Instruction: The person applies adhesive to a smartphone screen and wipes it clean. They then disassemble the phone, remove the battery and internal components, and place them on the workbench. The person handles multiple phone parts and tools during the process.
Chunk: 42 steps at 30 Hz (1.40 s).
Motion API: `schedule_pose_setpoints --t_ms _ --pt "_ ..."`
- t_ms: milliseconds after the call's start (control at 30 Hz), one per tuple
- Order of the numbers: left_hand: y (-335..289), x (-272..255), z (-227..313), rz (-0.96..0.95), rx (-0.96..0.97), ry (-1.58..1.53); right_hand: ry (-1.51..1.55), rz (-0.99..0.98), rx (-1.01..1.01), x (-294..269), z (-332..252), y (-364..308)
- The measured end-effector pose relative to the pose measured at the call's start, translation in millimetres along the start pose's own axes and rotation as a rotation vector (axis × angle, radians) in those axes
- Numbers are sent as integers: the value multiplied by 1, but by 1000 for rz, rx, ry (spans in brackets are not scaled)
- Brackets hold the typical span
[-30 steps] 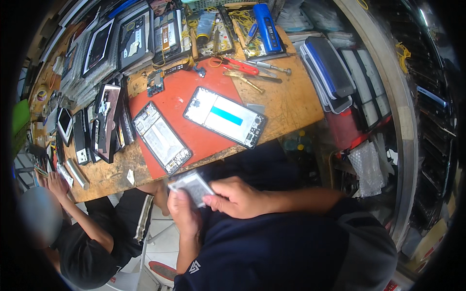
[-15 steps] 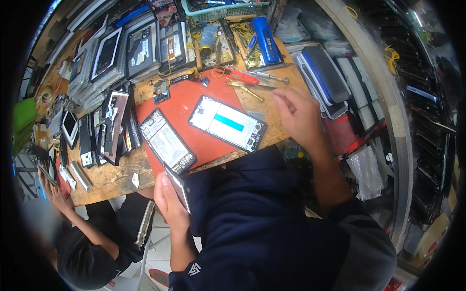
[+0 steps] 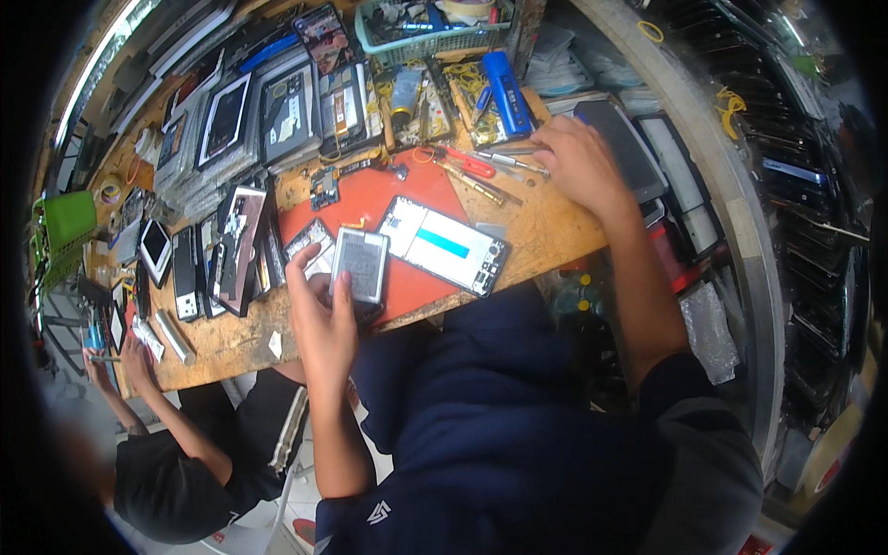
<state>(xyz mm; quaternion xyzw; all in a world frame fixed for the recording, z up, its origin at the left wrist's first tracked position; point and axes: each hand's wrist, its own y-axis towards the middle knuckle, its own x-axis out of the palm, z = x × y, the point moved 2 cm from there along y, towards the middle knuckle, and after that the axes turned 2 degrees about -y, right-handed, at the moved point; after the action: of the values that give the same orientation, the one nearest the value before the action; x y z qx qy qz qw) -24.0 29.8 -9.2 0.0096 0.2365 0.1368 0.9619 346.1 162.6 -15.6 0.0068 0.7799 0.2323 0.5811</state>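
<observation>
My left hand (image 3: 324, 324) is closed around a flat grey phone battery (image 3: 363, 264), thumb on its face and fingers at its left edge. Behind the battery lies an opened phone frame (image 3: 310, 242), partly hidden. To its right, a second phone frame (image 3: 442, 245) with a bright blue strip rests on the red mat (image 3: 421, 301). Further right, my right hand (image 3: 587, 166) is at the far side of the bench, fingertips pinched at the end of a thin dark metal tool (image 3: 511, 150). Just below that tool lie a silver screwdriver (image 3: 514, 163) and a brass-coloured screwdriver (image 3: 474, 183).
A red-handled tool (image 3: 470, 165) and a small circuit board (image 3: 325, 188) lie beyond the frames. Stacked phones and screens (image 3: 227, 129) crowd the left; more phones (image 3: 622, 148) stand at right. At back are a blue cylinder-like tool (image 3: 507, 95) and basket (image 3: 435, 42). A co-worker's hands (image 3: 139, 363) are at far left.
My left hand has risen from the bench edge, turning the battery face up over the left phone frame. My right hand has moved away from me to the tools, and the thin tool has shifted.
</observation>
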Motion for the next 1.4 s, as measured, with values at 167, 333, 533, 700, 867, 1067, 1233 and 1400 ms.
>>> schedule_pose_setpoints --t_ms 167,333,533,700,867,1067,1233,1400 --pt "-7 -3 3 31 122 400 -33 -88 -101 -6 -9 2" --pt "-22 1 24 62 410 560 -237 -40 -66 -50 -17 -15" --pt "-34 58 42 -330 595 297 810 125 341 -57 -50 -61" --pt "-35 90 45 -387 675 289 1247 -34 589 -13 -74 -74" --pt "-36 94 40 -333 699 294 1196 18 654 3 -80 -70" --pt "-35 97 48 -296 667 369 1101 -14 569 5 -83 -63" --pt "-12 112 54 -308 674 446 1217 -267 644 9 -64 -44" --pt "-1 117 58 -335 601 407 1181 -489 654 16 -55 -31"
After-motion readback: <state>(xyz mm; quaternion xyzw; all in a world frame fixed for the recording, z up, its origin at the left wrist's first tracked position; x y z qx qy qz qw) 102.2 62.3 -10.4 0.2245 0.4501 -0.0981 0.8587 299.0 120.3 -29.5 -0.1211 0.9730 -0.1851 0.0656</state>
